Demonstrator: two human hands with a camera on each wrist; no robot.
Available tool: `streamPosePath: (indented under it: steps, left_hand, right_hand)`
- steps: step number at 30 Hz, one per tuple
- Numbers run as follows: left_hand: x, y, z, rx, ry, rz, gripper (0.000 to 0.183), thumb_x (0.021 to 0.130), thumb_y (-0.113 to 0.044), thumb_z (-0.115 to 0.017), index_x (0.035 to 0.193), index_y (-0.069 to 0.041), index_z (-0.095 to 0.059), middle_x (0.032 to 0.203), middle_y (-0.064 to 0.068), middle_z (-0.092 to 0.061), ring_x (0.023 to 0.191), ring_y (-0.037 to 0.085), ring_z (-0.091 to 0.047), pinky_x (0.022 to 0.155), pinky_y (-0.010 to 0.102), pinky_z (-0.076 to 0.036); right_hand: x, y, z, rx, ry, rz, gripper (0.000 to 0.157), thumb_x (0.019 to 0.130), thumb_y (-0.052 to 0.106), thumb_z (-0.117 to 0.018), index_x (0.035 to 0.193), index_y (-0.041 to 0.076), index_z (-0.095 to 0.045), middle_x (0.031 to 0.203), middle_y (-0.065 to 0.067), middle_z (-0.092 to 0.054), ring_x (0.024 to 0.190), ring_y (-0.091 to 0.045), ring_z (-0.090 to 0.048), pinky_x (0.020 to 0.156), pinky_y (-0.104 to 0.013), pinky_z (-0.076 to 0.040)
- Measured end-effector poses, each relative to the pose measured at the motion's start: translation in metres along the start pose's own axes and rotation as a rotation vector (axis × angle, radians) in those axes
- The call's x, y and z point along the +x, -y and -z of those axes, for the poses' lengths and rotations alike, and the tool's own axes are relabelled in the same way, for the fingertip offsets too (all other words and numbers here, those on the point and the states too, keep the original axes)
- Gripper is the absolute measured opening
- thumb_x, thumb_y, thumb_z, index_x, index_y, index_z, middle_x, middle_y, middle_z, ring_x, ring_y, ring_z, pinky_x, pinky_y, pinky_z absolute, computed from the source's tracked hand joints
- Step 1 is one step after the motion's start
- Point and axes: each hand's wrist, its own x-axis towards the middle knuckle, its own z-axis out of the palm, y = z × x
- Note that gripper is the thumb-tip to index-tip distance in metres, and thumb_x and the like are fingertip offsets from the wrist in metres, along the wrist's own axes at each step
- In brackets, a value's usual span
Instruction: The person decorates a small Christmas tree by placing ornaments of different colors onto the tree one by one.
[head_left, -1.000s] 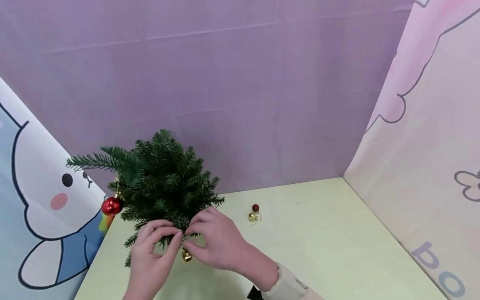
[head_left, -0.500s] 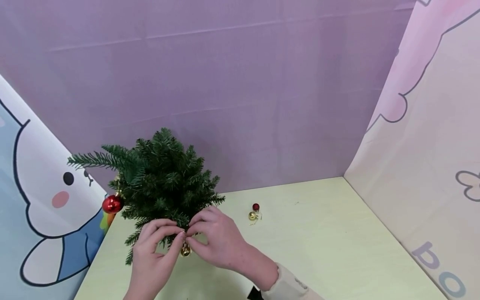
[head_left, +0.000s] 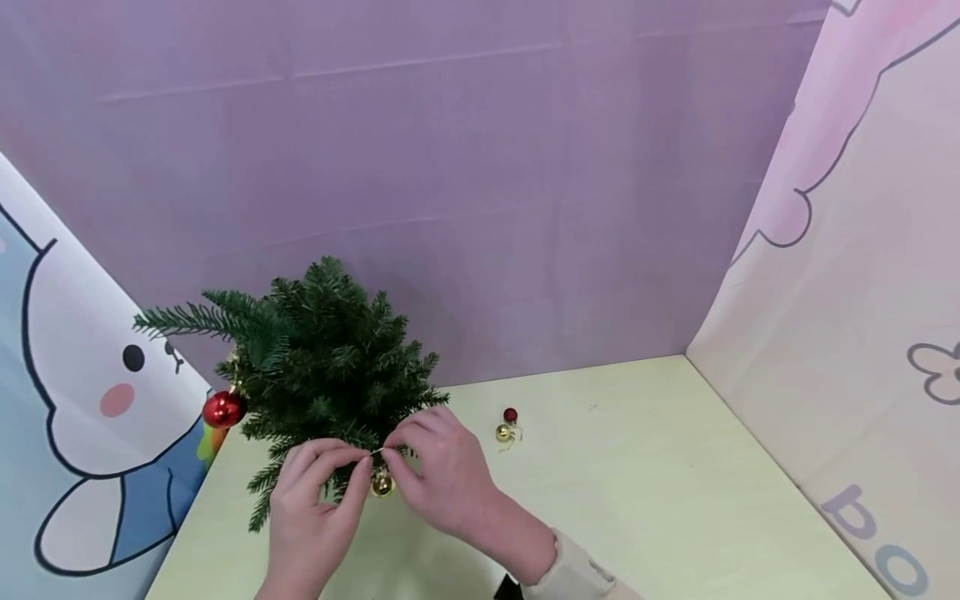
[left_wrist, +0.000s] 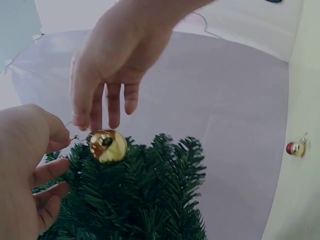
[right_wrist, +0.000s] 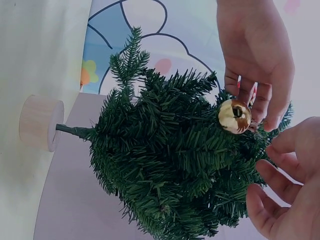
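A small green artificial Christmas tree (head_left: pixel 330 358) stands at the left of the table. At its near side a shiny gold bauble (head_left: pixel 382 484) hangs just below my fingertips. Between my two hands runs the bauble's thin gold string (head_left: pixel 377 452). My left hand (head_left: pixel 310 512) pinches one part of it between thumb and forefinger; my right hand (head_left: pixel 447 475) pinches another. The left wrist view has the gold bauble (left_wrist: pixel 108 147) between both hands, in front of the branches. Whether the string goes round a twig cannot be told.
A red bauble (head_left: pixel 224 409) hangs from the tree's left side. On the table (head_left: pixel 637 483) lie a small dark red bauble (head_left: pixel 510 414) and a small gold bauble (head_left: pixel 503 432). The tree's round wooden base (right_wrist: pixel 40 122) shows in the right wrist view. A purple backdrop (head_left: pixel 480 208) rises behind.
The gold bauble has risen closer to my fingertips. Both hands have shifted slightly to the right and up, and a short stretch of string now shows between them.
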Motion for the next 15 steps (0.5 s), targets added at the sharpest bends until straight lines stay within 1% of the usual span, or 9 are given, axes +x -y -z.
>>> streamPosePath:
  steps: [4, 7, 10, 15]
  left_hand:
    - [0.003, 0.002, -0.004, 0.053, -0.061, -0.070, 0.008, 0.080, -0.006, -0.075, 0.085, -0.011, -0.074, 0.091, -0.001, -0.064, 0.088, 0.021, -0.054, 0.079, 0.029, -0.039]
    - [0.004, 0.004, -0.006, 0.088, -0.110, -0.107, 0.003, 0.080, -0.009, -0.073, 0.083, -0.010, -0.074, 0.087, 0.001, -0.064, 0.084, 0.024, -0.055, 0.075, 0.032, -0.039]
    - [0.005, 0.004, -0.006, 0.146, -0.136, -0.105, 0.004, 0.081, -0.012, -0.072, 0.081, -0.008, -0.073, 0.085, 0.004, -0.064, 0.081, 0.025, -0.056, 0.073, 0.033, -0.040]
    - [0.005, 0.004, -0.006, 0.238, -0.129, -0.067, 0.008, 0.083, -0.014, -0.072, 0.082, -0.006, -0.074, 0.084, 0.006, -0.064, 0.081, 0.025, -0.057, 0.071, 0.033, -0.041]
  right_hand:
    - [0.004, -0.001, 0.000, 0.025, 0.006, -0.039, 0.004, 0.090, 0.020, -0.070, 0.087, 0.019, -0.073, 0.091, 0.008, -0.066, 0.087, -0.010, -0.057, 0.076, -0.020, -0.047]
    - [0.008, 0.000, 0.001, 0.054, 0.028, -0.073, 0.006, 0.091, 0.021, -0.069, 0.088, 0.020, -0.073, 0.092, 0.009, -0.065, 0.087, -0.009, -0.056, 0.074, -0.019, -0.046]
    - [0.011, 0.001, 0.001, 0.081, 0.056, -0.116, 0.009, 0.093, 0.024, -0.066, 0.089, 0.021, -0.074, 0.093, 0.011, -0.065, 0.087, -0.006, -0.055, 0.072, -0.017, -0.045]
    - [0.015, 0.001, -0.002, 0.145, 0.108, -0.213, 0.011, 0.095, 0.026, -0.064, 0.092, 0.022, -0.074, 0.094, 0.014, -0.065, 0.091, -0.005, -0.056, 0.076, -0.019, -0.046]
